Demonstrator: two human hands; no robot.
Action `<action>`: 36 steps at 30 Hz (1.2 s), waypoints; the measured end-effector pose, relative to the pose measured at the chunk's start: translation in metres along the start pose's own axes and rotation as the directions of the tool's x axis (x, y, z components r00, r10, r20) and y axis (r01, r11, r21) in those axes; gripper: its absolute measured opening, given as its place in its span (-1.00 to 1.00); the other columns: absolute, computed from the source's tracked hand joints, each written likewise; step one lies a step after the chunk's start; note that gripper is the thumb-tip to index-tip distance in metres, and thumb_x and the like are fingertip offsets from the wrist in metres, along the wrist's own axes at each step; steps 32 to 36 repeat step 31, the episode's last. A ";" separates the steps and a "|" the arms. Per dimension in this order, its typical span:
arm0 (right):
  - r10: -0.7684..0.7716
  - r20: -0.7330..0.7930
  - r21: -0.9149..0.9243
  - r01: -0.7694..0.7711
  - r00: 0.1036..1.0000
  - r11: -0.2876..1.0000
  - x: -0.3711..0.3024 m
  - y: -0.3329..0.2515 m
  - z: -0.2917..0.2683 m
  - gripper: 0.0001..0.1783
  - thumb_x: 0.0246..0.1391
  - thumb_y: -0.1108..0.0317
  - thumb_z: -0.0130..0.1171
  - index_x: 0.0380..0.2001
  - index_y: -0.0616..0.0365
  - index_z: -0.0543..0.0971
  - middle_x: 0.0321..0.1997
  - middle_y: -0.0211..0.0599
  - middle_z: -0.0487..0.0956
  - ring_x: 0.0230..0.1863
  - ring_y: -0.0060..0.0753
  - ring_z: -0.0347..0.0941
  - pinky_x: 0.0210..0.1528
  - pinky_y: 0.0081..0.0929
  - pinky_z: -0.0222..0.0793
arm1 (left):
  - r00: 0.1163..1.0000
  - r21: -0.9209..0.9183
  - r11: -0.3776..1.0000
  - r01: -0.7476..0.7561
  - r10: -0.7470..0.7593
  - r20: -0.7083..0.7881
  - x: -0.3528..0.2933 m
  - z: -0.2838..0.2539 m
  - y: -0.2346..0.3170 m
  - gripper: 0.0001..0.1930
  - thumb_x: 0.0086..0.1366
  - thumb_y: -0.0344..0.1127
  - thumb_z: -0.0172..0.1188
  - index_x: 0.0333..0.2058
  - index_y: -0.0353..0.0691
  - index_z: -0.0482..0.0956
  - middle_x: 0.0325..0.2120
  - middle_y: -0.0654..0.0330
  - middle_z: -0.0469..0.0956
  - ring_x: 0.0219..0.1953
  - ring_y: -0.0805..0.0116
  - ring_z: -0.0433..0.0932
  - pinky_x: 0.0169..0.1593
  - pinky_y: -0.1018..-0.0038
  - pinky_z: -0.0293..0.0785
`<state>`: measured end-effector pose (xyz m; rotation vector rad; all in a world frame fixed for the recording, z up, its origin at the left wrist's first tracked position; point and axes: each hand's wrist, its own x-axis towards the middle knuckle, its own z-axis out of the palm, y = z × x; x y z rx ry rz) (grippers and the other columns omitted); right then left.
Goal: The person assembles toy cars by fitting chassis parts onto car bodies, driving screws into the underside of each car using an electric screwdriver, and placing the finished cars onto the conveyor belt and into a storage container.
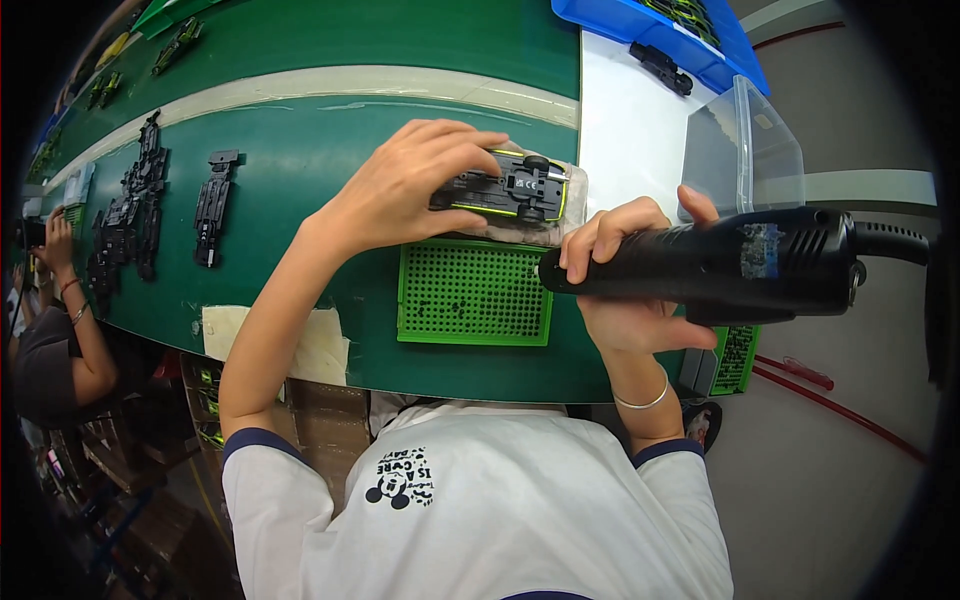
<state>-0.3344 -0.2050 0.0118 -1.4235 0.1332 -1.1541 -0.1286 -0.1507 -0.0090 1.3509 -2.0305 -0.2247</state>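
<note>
My left hand (405,178) is closed round a toy car (520,192), its fingers along the far side and its thumb along the near side. The car lies upside down with its black underside and wheels up and a yellow-green edge showing. Beneath it is a pale, worn holder (574,208). A black electric screwdriver (710,262) with a thick cord is gripped in my right hand (625,325). Its narrow end points left, above the right edge of a green perforated tray (475,295) dotted with small dark pieces, likely screws.
Several black car chassis (125,215) lie at the left, with a single chassis (212,208) beside them. At the back right are a blue bin (690,45), a clear plastic box (745,150) and a dark car part (660,68). Another person's arm (75,300) reaches in at far left.
</note>
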 end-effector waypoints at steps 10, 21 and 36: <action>0.085 -0.035 -0.108 -0.088 0.996 0.990 -0.004 0.005 0.002 0.09 -0.37 -0.61 -0.34 0.07 0.03 -0.05 -0.54 -0.25 0.31 -0.66 -0.41 0.34 -0.54 -0.41 0.38 | 0.953 -0.251 0.935 0.251 -0.284 -0.103 -0.045 -0.006 -0.017 -0.48 -0.22 -0.32 0.38 -0.26 -0.17 0.29 -0.03 0.12 0.37 0.02 0.13 0.33 0.08 0.28 0.23; -0.063 0.148 0.099 0.049 0.987 0.994 0.025 -0.014 0.004 0.12 -0.43 -0.63 -0.28 0.09 -0.01 -0.05 -0.52 -0.21 0.30 -0.66 -0.36 0.31 -0.58 -0.39 0.32 | 0.955 -0.324 0.934 0.151 -0.222 -0.195 -0.046 0.004 -0.028 -0.64 -0.22 -0.44 0.35 -0.42 -0.23 0.37 -0.11 0.07 0.44 0.00 0.09 0.36 0.03 0.30 0.28; 0.111 0.047 -0.224 -0.098 0.993 0.970 0.089 0.003 0.081 0.26 -0.61 -0.72 -0.50 0.02 0.13 -0.02 -0.55 -0.19 0.29 -0.74 -0.37 0.27 -0.69 -0.50 0.28 | 0.959 -0.253 0.967 0.035 -0.104 -0.263 -0.045 0.002 -0.030 -0.66 -0.26 -0.41 0.38 -0.52 -0.25 0.36 -0.17 0.08 0.46 -0.10 0.08 0.41 -0.11 0.31 0.39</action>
